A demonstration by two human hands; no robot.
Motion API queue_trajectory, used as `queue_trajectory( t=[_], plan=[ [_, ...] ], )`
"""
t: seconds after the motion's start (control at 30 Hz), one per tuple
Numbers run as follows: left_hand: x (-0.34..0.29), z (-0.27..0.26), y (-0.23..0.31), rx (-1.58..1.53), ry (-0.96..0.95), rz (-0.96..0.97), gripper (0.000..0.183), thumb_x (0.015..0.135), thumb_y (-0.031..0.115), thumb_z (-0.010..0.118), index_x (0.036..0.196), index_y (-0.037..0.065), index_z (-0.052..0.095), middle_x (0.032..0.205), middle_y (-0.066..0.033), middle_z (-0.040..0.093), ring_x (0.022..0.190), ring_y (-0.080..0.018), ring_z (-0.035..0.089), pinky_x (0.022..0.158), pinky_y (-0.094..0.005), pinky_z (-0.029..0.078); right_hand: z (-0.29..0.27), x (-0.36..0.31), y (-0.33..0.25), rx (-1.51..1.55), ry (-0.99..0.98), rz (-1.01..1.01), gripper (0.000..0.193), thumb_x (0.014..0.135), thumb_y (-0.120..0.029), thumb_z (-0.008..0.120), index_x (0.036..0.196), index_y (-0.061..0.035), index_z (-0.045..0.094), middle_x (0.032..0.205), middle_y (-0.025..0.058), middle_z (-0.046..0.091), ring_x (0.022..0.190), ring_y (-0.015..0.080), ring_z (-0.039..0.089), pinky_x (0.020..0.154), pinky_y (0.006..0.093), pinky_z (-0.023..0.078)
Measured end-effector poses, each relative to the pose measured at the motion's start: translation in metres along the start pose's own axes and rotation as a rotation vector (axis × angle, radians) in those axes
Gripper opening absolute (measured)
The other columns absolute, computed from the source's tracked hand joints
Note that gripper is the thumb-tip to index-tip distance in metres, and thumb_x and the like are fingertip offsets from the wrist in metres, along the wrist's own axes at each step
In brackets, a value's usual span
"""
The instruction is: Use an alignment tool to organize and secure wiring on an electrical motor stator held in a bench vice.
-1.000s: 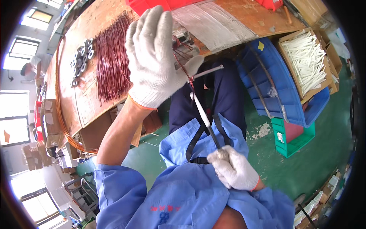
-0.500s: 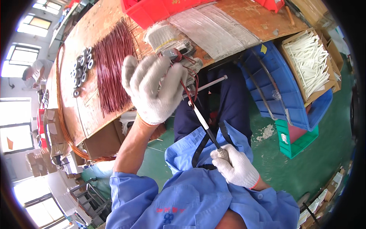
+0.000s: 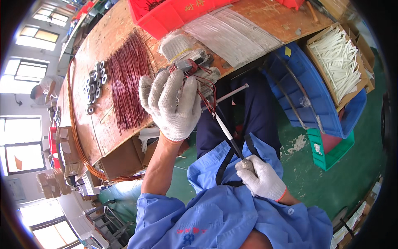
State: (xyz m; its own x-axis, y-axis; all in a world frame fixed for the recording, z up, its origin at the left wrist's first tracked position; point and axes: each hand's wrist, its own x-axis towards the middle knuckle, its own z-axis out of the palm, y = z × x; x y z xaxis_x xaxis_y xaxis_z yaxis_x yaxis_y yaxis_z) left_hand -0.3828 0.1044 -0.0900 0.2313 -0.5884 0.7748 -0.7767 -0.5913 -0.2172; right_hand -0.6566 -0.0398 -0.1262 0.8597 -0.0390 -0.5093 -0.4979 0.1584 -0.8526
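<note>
Here, two gloved hands (image 3: 176,108), one black-and-white rod (image 3: 229,135), two red bins (image 3: 161,25).

Gloved left hand (image 3: 175,108) raised, fingers (image 3: 170,89) spread, seemingly half bent, right hand (image 3: 262,179) curled into a fist.

Spreading across the upper part of the view from nine to one o'clock, the wooden bench (image 3: 89,128) is carrying dark rings (image 3: 92,89) and a long bundle of red-brown wires (image 3: 130,79) side by side towards ten o'clock. A red bin (image 3: 166,23) is standing near twelve, a pale knitted bundle (image 3: 174,46) is lying just below it, and a whitish sheet (image 3: 234,35) is stretching towards one. The green floor (image 3: 265,184) is bearing white debris (image 3: 296,143) and a green crate (image 3: 331,155) between three and four o'clock.
</note>
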Motion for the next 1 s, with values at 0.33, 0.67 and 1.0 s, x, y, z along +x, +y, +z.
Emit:
queue_trajectory(
  t=[0.33, 0.67, 1.0],
  plan=[
    [0.032, -0.023, -0.016, -0.123, -0.046, 0.060, 0.027, 0.080, 0.007, 0.085, 0.104, 0.017, 0.079, 0.135, -0.0069, 0.063, 0.138, -0.0350, 0.053, 0.125, -0.0588, 0.032, -0.003, 0.004, -0.008, -0.045, -0.030, -0.016, 0.032, 0.103, -0.024, 0.074, 0.116, 0.0036, 0.063, 0.092, 0.0125, 0.078, 0.083, 0.0224, 0.080, 0.077, 0.0333, 0.059],
    [0.093, -0.002, -0.072, -0.692, -0.100, -0.487, 0.019, 0.104, 0.008, 0.069, 0.120, -0.001, 0.074, 0.130, -0.0135, 0.072, 0.112, -0.0155, 0.068, 0.095, -0.0289, 0.053, 0.035, 0.077, -0.074, 0.447, -0.233, 0.000, 0.021, 0.110, -0.021, 0.066, 0.117, -0.0020, 0.061, 0.074, -0.0006, 0.056, 0.053, 0.0056, 0.052, 0.046, 0.0265, 0.041],
    [0.109, 0.054, -0.090, -0.926, -0.205, -0.704, 0.027, 0.104, 0.020, 0.066, 0.122, 0.002, 0.076, 0.108, -0.0078, 0.078, 0.099, -0.0133, 0.070, 0.090, -0.0273, 0.053, 0.070, 0.104, -0.095, 0.644, -0.228, -0.093, 0.022, 0.115, -0.017, 0.055, 0.125, 0.0020, 0.058, 0.071, 0.0015, 0.056, 0.050, 0.0077, 0.051, 0.047, 0.0276, 0.044]
  ],
)
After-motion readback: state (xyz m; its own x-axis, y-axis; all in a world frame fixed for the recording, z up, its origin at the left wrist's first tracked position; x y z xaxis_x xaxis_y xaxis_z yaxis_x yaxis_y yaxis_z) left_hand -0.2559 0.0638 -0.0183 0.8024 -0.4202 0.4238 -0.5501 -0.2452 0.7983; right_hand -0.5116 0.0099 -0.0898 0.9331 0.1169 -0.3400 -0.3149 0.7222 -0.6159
